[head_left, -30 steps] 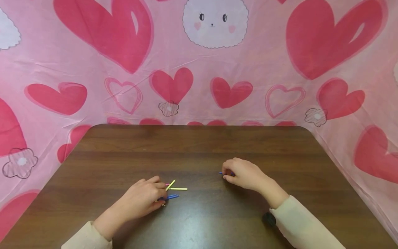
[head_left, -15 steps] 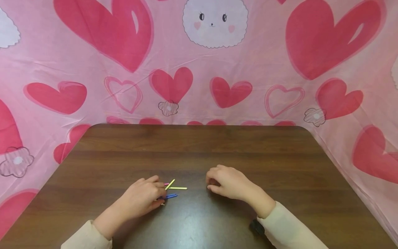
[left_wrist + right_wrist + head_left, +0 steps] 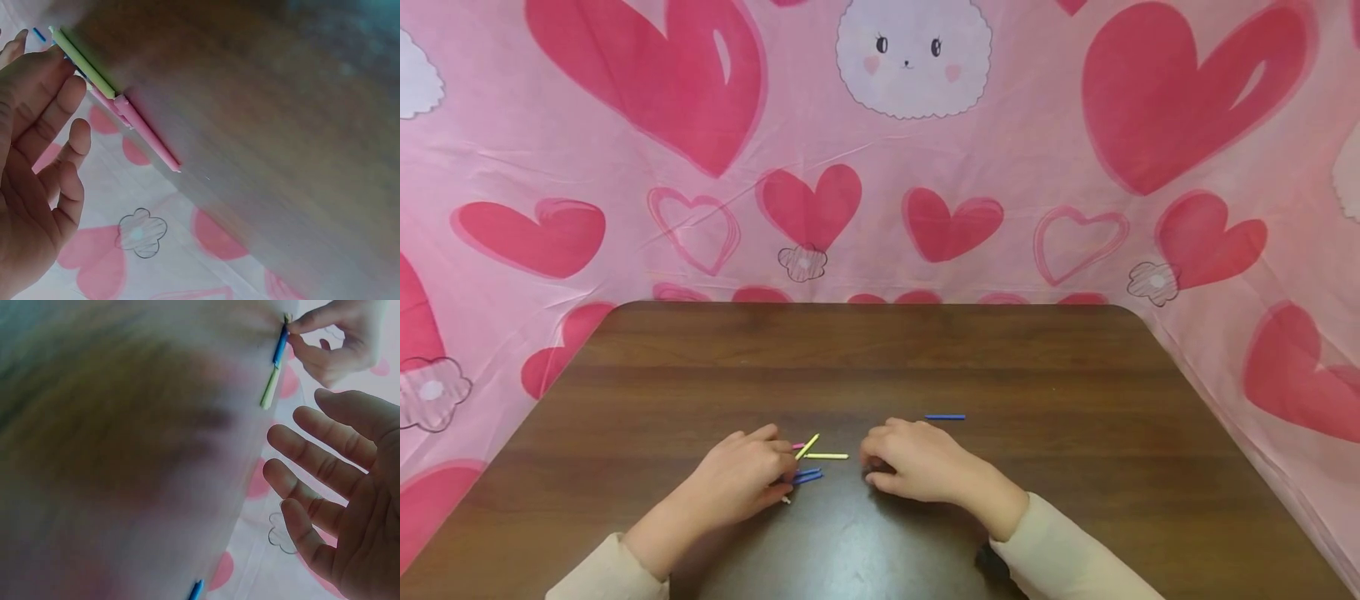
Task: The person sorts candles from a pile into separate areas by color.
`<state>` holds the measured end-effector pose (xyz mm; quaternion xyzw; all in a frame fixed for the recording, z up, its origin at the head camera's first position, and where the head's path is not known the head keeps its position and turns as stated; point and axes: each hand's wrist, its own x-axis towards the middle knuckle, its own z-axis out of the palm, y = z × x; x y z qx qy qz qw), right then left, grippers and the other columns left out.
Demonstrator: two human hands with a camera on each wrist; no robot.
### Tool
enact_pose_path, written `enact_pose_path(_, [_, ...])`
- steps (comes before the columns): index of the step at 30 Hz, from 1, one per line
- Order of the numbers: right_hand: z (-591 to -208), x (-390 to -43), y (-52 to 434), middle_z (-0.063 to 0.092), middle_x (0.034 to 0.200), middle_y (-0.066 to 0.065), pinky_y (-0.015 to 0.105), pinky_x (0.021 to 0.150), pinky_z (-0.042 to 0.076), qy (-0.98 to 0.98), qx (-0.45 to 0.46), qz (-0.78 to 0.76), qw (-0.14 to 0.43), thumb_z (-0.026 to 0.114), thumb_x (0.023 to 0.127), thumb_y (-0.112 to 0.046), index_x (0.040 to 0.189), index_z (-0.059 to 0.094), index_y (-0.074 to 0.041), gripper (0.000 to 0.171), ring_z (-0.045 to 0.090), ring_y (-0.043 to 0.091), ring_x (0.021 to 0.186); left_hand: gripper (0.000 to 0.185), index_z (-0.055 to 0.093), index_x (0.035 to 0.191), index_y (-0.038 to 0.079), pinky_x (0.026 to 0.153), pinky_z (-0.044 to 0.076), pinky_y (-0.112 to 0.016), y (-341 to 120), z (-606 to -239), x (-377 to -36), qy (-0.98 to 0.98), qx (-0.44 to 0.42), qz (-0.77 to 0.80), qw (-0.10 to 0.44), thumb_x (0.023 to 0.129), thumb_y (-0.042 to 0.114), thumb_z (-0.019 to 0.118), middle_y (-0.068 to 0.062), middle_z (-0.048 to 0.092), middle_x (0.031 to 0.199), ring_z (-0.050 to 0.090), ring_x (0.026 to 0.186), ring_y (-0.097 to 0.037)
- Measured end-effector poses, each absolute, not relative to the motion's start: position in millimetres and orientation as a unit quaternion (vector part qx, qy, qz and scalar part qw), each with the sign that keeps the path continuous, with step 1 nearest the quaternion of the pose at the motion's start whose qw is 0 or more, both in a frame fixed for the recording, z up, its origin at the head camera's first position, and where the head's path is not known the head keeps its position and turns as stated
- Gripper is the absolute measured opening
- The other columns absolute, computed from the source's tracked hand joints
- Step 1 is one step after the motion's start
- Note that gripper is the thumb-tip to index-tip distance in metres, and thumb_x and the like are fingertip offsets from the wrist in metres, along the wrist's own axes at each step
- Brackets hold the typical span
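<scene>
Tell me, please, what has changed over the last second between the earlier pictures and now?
The right hand let go of the lone blue stick, leaving it on the table, and moved left toward the pile of sticks, its fingers now relaxed. The left hand stayed put, pinching sticks at the pile, which has not visibly shifted.

Both forearms are covered by long cream sleeves (image 3: 1060, 550) of soft, plain fabric, ending at the wrists with close-fitting cuffs. The left hand (image 3: 741, 479) and right hand (image 3: 917, 462) are bare. A small black device (image 3: 988, 562) sits beneath the right wrist.
</scene>
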<state>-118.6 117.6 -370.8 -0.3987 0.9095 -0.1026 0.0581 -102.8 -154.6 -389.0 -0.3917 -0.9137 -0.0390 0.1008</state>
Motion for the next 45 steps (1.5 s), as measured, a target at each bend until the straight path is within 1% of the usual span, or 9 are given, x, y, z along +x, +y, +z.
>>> enact_pose_path(3, [-371.9,-118.2,113.5,0.055,0.083,-0.015,0.021,0.061,0.036,0.909,-0.401,-0.098,0.063,0.071,0.091,-0.030,0.093,0.068,-0.025,0.006,0.046,0.004,0.079,0.031,0.057,0.064,0.028,0.054,0.023,-0.020,-155.0,-389.0,-102.6,-0.916,-0.387,-0.040,0.099,0.068,0.027,0.088,0.021,0.057,0.073,0.046,0.075,-0.004])
enact_pose_path(9, [-372.3,-116.5,108.1,0.060,0.089,-0.015,0.022,0.064,0.040,0.905,-0.410,-0.087,0.066,0.070,0.091,-0.031,0.099,0.070,-0.026,0.009,0.050,0.003,0.084,0.032,0.056,0.063,0.028,0.054,0.023,-0.021,-155.3,-389.0,-102.3,-0.918,-0.384,-0.042,0.093,0.068,0.027,0.087,0.021,0.058,0.073,0.046,0.074,-0.005])
enact_pose_path(16, [-372.0,-113.9,104.9,0.061,0.092,-0.016,0.025,0.067,0.044,0.902,-0.419,-0.077,0.069,0.068,0.091,-0.032,0.101,0.070,-0.028,0.011,0.055,0.004,0.090,0.031,0.056,0.061,0.028,0.054,0.023,-0.021,-154.9,-388.7,-101.8,-0.919,-0.382,-0.039,0.090,0.068,0.024,0.086,0.021,0.058,0.072,0.045,0.072,-0.005])
enact_pose_path(24, [-372.0,-111.7,103.8,0.061,0.093,-0.017,0.025,0.067,0.043,0.901,-0.421,-0.070,0.076,0.068,0.091,-0.034,0.102,0.069,-0.029,0.011,0.055,0.003,0.092,0.031,0.053,0.060,0.027,0.053,0.022,-0.021,-154.4,-387.7,-102.5,-0.919,-0.382,-0.039,0.090,0.068,0.020,0.083,0.021,0.057,0.070,0.045,0.071,-0.005])
enact_pose_path(32, [-371.4,-110.4,105.7,0.063,0.097,-0.017,0.023,0.066,0.042,0.900,-0.422,-0.073,0.079,0.068,0.092,-0.034,0.104,0.070,-0.029,0.013,0.055,0.003,0.092,0.031,0.053,0.060,0.028,0.054,0.023,-0.021,-159.6,-384.2,-104.4,-0.917,-0.384,-0.035,0.104,0.065,0.017,0.081,0.020,0.051,0.067,0.044,0.070,-0.005])
enact_pose_path(36, [-371.7,-109.2,106.7,0.063,0.098,-0.017,0.022,0.065,0.041,0.899,-0.425,-0.075,0.075,0.068,0.092,-0.034,0.103,0.069,-0.029,0.012,0.054,0.003,0.092,0.030,0.053,0.060,0.027,0.053,0.024,-0.020,-161.9,-382.3,-106.7,-0.915,-0.388,-0.038,0.105,0.066,0.014,0.079,0.019,0.048,0.065,0.042,0.069,-0.005])
enact_pose_path(41, [-371.8,-107.1,106.9,0.060,0.094,-0.018,0.023,0.065,0.040,0.898,-0.429,-0.067,0.063,0.069,0.090,-0.035,0.100,0.068,-0.030,0.011,0.054,0.003,0.092,0.029,0.053,0.061,0.027,0.052,0.026,-0.020,-163.0,-379.9,-113.5,-0.915,-0.389,-0.042,0.100,0.068,0.016,0.079,0.019,0.044,0.064,0.041,0.068,-0.004])
enact_pose_path(45, [-371.4,-105.9,106.5,0.061,0.095,-0.018,0.022,0.064,0.040,0.897,-0.433,-0.065,0.059,0.069,0.090,-0.034,0.100,0.068,-0.031,0.011,0.054,0.003,0.092,0.029,0.055,0.062,0.028,0.052,0.027,-0.020,-163.8,-376.5,-120.8,-0.914,-0.392,-0.045,0.094,0.069,0.018,0.081,0.019,0.047,0.066,0.042,0.069,-0.004])
